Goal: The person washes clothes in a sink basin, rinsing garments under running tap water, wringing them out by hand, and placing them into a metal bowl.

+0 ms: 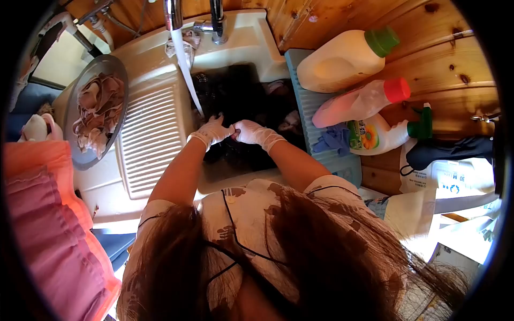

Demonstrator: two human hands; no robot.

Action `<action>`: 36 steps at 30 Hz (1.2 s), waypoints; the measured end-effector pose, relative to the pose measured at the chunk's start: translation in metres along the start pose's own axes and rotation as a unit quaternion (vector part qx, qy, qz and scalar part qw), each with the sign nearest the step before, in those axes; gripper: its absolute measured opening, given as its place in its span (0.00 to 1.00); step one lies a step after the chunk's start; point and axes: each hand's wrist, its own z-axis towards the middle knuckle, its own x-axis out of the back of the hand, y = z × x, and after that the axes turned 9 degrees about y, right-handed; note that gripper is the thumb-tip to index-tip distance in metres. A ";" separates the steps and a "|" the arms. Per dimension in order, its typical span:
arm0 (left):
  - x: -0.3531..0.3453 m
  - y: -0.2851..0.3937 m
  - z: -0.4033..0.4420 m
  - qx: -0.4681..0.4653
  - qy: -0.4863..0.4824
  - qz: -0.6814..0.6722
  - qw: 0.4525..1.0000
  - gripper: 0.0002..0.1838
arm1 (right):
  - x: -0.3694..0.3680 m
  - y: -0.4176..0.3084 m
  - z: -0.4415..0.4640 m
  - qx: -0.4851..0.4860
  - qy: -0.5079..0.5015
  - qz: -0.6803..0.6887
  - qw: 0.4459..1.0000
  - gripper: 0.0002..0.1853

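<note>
My left hand (212,132) and my right hand (254,134), both in thin whitish gloves, meet over the sink basin (214,184). Between their fingertips shows a bit of something dark pinkish, mostly hidden; it looks like cloth. The left hand pinches with its thumb side while other fingers stick out toward the water. My right hand is closed in a fist beside it. Under both hands lies a dark mass of wet clothes (235,101), with some paler pink cloth (292,120) at the basin's right side. A stream of water (184,69) falls from the tap (173,16) just left of them.
A grey basin (122,101) with pinkish-beige clothes stands left on the ribbed washboard (150,139). Along the right ledge are a cream bottle (334,61), a red-capped bottle (353,104), a spray bottle (383,134) and a blue cloth (333,140). Pink towels (48,214) hang at left.
</note>
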 end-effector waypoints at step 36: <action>-0.033 -0.005 -0.008 -0.019 0.033 0.226 0.973 0.28 | 0.067 0.023 -0.009 -0.287 0.463 -0.019 0.838 0.27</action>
